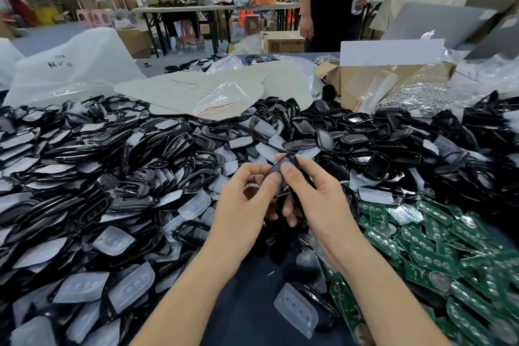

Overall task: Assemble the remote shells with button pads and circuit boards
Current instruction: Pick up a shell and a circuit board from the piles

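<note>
Both my hands meet over the middle of the table around one black remote shell (pixel 283 170). My left hand (pixel 247 199) pinches its left side with thumb and fingers curled. My right hand (pixel 311 199) grips it from the right, thumb pressed on the shell's top face. The shell's lower part is hidden behind my fingers. Heaps of black shells (pixel 118 177) mixed with translucent button pads (pixel 132 286) cover the left and far side. Green circuit boards (pixel 438 255) lie piled at the right. One loose button pad (pixel 296 309) lies on the dark table near me.
Cardboard sheets with a clear zip bag (pixel 219 95) lie behind the shell heap. An open carton (pixel 373 78) and bags of metal parts (pixel 415 98) stand at the back right, with a laptop (pixel 438 22) beyond. Two people stand across the table.
</note>
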`<control>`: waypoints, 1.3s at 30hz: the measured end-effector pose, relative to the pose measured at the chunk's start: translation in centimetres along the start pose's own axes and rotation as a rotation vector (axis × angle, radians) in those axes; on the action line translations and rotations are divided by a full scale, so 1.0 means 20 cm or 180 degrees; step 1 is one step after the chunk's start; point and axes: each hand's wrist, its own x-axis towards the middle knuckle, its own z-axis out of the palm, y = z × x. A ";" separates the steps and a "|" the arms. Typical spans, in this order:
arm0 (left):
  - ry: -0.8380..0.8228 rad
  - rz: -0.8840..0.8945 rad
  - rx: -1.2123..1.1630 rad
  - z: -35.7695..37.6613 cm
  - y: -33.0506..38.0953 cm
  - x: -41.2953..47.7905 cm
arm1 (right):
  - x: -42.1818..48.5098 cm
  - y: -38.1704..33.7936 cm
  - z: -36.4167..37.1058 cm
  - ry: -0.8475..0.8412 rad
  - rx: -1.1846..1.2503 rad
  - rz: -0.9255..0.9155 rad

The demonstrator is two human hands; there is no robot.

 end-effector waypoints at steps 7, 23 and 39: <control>0.0061 -0.0171 -0.0233 -0.02 -0.01 0.00 | 0.00 -0.02 -0.01 0.0135 -0.0317 0.0073; 0.0137 -0.0220 -0.0854 0.01 0.01 -0.01 | 0.00 0.00 0.01 0.0181 0.0079 0.0247; 0.0212 -0.0405 -0.1217 0.01 0.02 0.00 | -0.01 0.01 0.02 0.0201 -0.0325 0.0021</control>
